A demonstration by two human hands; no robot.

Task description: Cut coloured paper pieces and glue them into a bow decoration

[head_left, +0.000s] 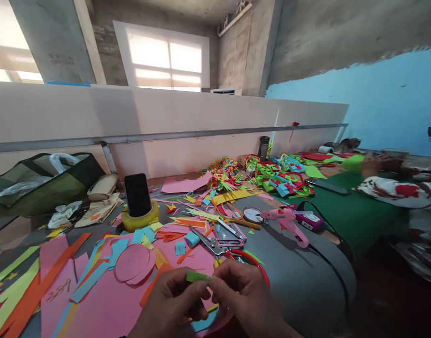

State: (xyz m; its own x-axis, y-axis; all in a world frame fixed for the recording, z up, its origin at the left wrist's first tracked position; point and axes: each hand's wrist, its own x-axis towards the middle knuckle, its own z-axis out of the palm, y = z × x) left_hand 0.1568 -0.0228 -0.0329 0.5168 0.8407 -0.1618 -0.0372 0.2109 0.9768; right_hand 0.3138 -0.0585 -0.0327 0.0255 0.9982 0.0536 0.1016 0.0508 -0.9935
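Both my hands meet at the bottom middle of the view, over a grey table strewn with paper. My left hand (173, 300) and my right hand (241, 293) pinch a small green paper piece (197, 276) between their fingertips. Just beyond them lie scissors with a red handle (222, 246) and several pink paper circles (134, 264). Pink, orange, yellow and blue paper strips (32, 286) spread to the left.
A black phone stands in a yellow tape roll (139, 213). A pink glue gun (289, 223) with a black cord lies to the right. Folded coloured paper pieces (278, 176) pile up further back. Another person's arm in a floral sleeve (394, 188) rests on green cloth at right.
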